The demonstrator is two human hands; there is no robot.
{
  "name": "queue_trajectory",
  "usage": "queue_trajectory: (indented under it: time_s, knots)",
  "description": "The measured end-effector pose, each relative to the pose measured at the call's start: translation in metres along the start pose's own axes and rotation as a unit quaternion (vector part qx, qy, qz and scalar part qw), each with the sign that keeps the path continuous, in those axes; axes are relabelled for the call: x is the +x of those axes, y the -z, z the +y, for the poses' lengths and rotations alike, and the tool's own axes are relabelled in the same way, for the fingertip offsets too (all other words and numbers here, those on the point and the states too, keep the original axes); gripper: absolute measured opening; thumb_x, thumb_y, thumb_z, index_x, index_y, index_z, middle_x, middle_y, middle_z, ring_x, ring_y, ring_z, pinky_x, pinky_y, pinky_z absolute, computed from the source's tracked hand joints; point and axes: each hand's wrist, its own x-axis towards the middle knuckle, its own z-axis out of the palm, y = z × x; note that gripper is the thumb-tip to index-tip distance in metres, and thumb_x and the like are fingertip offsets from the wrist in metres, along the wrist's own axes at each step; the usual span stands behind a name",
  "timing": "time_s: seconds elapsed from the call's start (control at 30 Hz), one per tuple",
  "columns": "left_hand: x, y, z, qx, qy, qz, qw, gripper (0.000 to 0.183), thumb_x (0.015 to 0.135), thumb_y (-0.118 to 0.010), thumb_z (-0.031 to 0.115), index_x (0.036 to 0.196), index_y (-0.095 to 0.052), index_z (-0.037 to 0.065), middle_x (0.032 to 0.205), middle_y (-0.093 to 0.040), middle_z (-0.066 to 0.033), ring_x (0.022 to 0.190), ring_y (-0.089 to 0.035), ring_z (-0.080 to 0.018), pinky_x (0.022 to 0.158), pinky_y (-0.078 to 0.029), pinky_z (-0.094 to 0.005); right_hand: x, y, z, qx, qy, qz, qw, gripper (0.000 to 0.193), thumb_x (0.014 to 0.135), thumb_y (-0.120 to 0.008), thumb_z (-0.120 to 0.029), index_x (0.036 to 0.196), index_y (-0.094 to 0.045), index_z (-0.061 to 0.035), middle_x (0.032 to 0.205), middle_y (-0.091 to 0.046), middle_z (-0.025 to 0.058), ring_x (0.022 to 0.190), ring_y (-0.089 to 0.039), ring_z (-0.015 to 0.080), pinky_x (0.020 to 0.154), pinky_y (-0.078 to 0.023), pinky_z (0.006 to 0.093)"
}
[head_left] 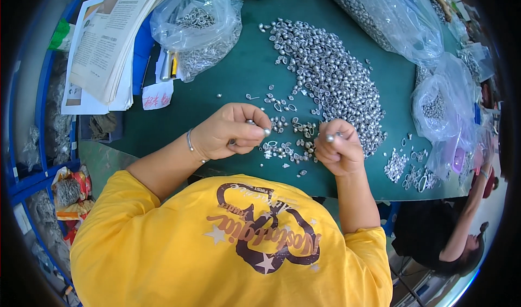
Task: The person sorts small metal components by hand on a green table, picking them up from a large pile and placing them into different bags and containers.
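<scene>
My left hand [232,130] is closed, with a small rounded metal piece [266,132] pinched at the thumb and forefinger. More bits of metal show between its curled fingers. My right hand [343,148] is closed too and pinches another small rounded metal piece [330,138] at its fingertips. Both hands hover just over the green tabletop [217,176]. Between them lies a loose scatter of small metal pieces [282,152], some round and some ring-like. Beyond my right hand spreads a large heap of grey, bead-like metal pieces [336,71].
An opened clear bag of metal parts [198,22] stands far left, beside a paper stack [111,46]. More filled bags [391,19] lie far right. Small piles of silver parts [396,165] sit near the right edge. Another person [445,228] is at the right.
</scene>
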Motion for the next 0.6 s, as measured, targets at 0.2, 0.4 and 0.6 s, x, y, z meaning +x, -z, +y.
queue_trajectory:
  time_s: [0.2, 0.4, 0.6]
  knots:
    - [-0.004, 0.007, 0.011, -0.068, -0.078, -0.041, 0.994, 0.011, 0.084, -0.044, 0.011, 0.079, -0.047, 0.002, 0.080, -0.049, -0.0114, 0.049, -0.041, -0.0064, 0.037, -0.030, -0.0156, 0.007, -0.008, -0.015, -0.253, -0.033, 0.166, 0.953, 0.009, 0.080, -0.058, -0.008, 0.078, -0.059, 0.0012, 0.062, -0.054, 0.0032, 0.048, -0.044, 0.0065, 0.042, -0.033, 0.0181]
    - [0.001, -0.008, 0.012, 0.563, -0.187, 0.100, 0.799, 0.004, 0.073, -0.065, 0.007, 0.074, -0.065, 0.004, 0.070, -0.059, -0.0027, 0.058, -0.052, -0.0109, 0.053, -0.041, -0.0225, 0.026, -0.016, 0.006, -0.766, 0.127, 0.091, 0.623, 0.010, 0.073, -0.063, -0.008, 0.082, -0.064, -0.0043, 0.069, -0.059, 0.0087, 0.060, -0.057, 0.0230, 0.054, -0.046, 0.0307]
    - [0.002, -0.002, -0.015, 0.758, -0.180, 0.042, 0.625, 0.009, 0.071, -0.066, 0.013, 0.076, -0.065, 0.005, 0.070, -0.054, -0.0071, 0.066, -0.055, -0.0218, 0.059, -0.045, -0.0291, 0.029, -0.017, 0.012, -0.778, 0.140, 0.097, 0.604, 0.008, 0.073, -0.063, -0.008, 0.080, -0.064, -0.0046, 0.067, -0.056, 0.0088, 0.059, -0.056, 0.0232, 0.054, -0.045, 0.0301]
